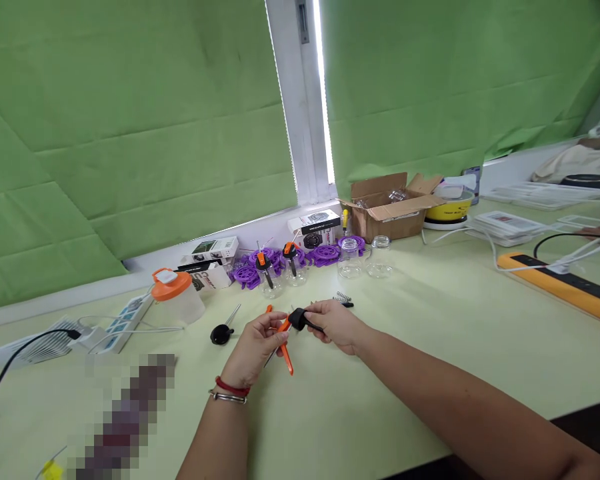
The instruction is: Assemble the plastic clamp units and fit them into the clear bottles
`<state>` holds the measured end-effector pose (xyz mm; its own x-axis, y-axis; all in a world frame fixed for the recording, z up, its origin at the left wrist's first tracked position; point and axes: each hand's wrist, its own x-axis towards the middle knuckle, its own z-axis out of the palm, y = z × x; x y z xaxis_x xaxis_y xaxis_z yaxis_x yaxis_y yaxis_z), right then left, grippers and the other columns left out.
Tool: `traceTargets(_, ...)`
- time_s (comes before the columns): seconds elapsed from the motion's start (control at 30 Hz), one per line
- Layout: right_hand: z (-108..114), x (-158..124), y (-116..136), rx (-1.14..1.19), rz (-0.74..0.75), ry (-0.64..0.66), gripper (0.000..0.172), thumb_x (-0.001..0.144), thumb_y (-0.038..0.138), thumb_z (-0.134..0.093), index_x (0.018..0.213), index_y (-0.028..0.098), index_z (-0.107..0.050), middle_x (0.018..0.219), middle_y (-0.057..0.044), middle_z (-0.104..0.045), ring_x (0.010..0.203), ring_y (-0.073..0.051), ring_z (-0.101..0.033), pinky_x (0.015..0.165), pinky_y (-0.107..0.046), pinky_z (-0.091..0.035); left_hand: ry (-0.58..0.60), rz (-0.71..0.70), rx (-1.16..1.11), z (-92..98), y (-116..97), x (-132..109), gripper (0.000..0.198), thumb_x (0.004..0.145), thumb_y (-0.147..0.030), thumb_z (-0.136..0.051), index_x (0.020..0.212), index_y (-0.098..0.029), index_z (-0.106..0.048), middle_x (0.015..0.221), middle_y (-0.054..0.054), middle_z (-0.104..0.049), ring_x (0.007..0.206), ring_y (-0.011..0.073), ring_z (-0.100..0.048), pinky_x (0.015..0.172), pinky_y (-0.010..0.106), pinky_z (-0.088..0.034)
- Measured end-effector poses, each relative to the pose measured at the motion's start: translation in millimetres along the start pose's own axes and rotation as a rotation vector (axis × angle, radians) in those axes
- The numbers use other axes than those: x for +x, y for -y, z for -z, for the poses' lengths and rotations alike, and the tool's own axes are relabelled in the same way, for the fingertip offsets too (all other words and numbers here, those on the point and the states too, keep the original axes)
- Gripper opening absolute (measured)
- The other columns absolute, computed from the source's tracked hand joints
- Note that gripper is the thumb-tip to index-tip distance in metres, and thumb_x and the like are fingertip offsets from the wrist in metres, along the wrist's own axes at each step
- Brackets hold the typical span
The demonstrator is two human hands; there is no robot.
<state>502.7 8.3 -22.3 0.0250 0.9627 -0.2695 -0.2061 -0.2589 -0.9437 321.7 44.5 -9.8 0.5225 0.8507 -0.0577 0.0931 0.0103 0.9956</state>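
In front of me, over the table, my left hand (261, 340) grips an orange plastic lever (289, 362), with a thin metal rod beside it. My right hand (333, 325) pinches a black plastic cap with a tail-like handle (297, 319), held against the orange lever. To the left of my hands lies another black cap (221, 334) with a thin straw. Springs (342, 297) and small black parts rest just beyond my right hand, partly hidden by it. Two jars with black-and-orange tops (269, 280) stand behind my hands, beside two open clear jars (379, 259).
Purple plastic pieces (326, 254) and printed boxes (314, 227) line the wall. An open cardboard box (393, 220) stands back right. An orange-lidded container (187, 303) and a power strip (125, 325) are left. At right lie an orange-edged bar (555, 283) and cables; a person's hand shows there.
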Motion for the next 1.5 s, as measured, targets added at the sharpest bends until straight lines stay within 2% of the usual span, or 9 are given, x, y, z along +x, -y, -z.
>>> traceTargets(0.17, 25, 6, 9, 0.265, 0.143, -0.236, 0.018, 0.076, 0.026, -0.065, 0.087, 0.014, -0.058, 0.059, 0.001, -0.053, 0.045, -0.005, -0.041, 0.041, -0.018, -0.027, -0.356, -0.06, 0.183, 18.9, 10, 8, 0.034, 0.067, -0.039, -0.07, 0.09, -0.017, -0.056, 0.073, 0.001, -0.059, 0.058, 0.013, -0.053, 0.053, 0.026, -0.043)
traceTargets(0.23, 34, 7, 14, 0.334, 0.208, -0.252, 0.023, 0.073, 0.03, -0.068, 0.086, 0.015, -0.058, 0.061, 0.001, -0.053, 0.046, -0.006, -0.042, 0.041, -0.019, -0.027, -0.576, -0.058, 0.449, 27.8, 18, 14, 0.025, 0.071, -0.039, -0.065, 0.08, -0.019, -0.054, 0.067, 0.0, -0.057, 0.058, 0.0152, -0.054, 0.056, 0.029, -0.044)
traceTargets(0.3, 40, 7, 16, 0.356, 0.227, -0.235, 0.027, 0.069, 0.033, -0.071, 0.084, 0.015, -0.057, 0.062, 0.001, -0.052, 0.047, -0.006, -0.042, 0.041, -0.019, -0.026, -0.642, -0.075, 0.752, 34.4, 26, 19, 0.019, 0.074, -0.038, -0.06, 0.077, -0.019, -0.055, 0.07, 0.002, -0.06, 0.064, 0.0181, -0.056, 0.063, 0.031, -0.043)
traceTargets(0.63, 32, 7, 3, 0.262, 0.199, -0.114, 0.033, 0.071, 0.034, -0.07, 0.093, 0.012, -0.059, 0.067, -0.001, -0.057, 0.049, -0.006, -0.044, 0.044, -0.02, -0.029, -0.646, -0.054, 1.001, 25.6, 38, 38, 0.02, 0.081, -0.03, -0.048, 0.087, -0.014, -0.06, 0.091, 0.015, -0.057, 0.078, 0.0263, -0.056, 0.072, 0.036, -0.04)
traceTargets(1.07, 28, 2, 3, 0.229, 0.191, -0.09, 0.034, 0.07, 0.034, -0.069, 0.093, 0.011, -0.058, 0.065, -0.001, -0.057, 0.048, -0.006, -0.042, 0.045, -0.021, -0.029, -0.559, -0.159, 1.085, 19.1, 25, 27, 0.023, 0.084, -0.029, -0.042, 0.072, -0.017, -0.058, 0.081, 0.012, -0.061, 0.079, 0.0261, -0.058, 0.07, 0.035, -0.042)
traceTargets(1.2, 28, 3, 2, 0.226, 0.187, -0.088, 0.035, 0.07, 0.034, -0.07, 0.095, 0.011, -0.059, 0.065, -0.001, -0.057, 0.048, -0.006, -0.042, 0.045, -0.021, -0.029, -0.795, -0.34, 1.125, 43.5, 21, 24, 0.032, 0.088, -0.025, -0.033, 0.098, -0.012, -0.061, 0.115, 0.017, -0.058, 0.113, 0.0252, -0.051, 0.096, 0.036, -0.038)
traceTargets(1.3, 26, 1, 3, 0.233, 0.194, -0.076, 0.037, 0.069, 0.034, -0.071, 0.095, 0.011, -0.059, 0.066, -0.001, -0.057, 0.048, -0.006, -0.042, 0.045, -0.021, -0.028, -0.895, -0.108, 1.226, 69.3, 24, 23, 0.036, 0.087, -0.024, -0.035, 0.106, -0.009, -0.061, 0.128, 0.022, -0.05, 0.124, 0.0295, -0.043, 0.099, 0.04, -0.036)
traceTargets(1.37, 25, -1, 4, 0.239, 0.202, -0.064, 0.04, 0.068, 0.035, -0.072, 0.097, 0.012, -0.059, 0.066, -0.001, -0.058, 0.049, -0.006, -0.042, 0.045, -0.021, -0.028, -0.786, 0.077, 1.235, 79.9, 29, 22, 0.033, 0.086, -0.023, -0.036, 0.098, -0.011, -0.064, 0.113, 0.021, -0.06, 0.108, 0.0318, -0.055, 0.088, 0.041, -0.043)
traceTargets(1.5, 23, -3, 5, 0.248, 0.232, -0.046, 0.046, 0.067, 0.038, -0.073, 0.102, 0.012, -0.058, 0.068, -0.001, -0.058, 0.049, -0.006, -0.042, 0.046, -0.022, -0.029, -0.683, 0.136, 1.234, 77.8, 34, 21, 0.03, 0.083, -0.023, -0.039, 0.083, -0.015, -0.068, 0.094, 0.016, -0.068, 0.082, 0.03, -0.063, 0.071, 0.038, -0.045)
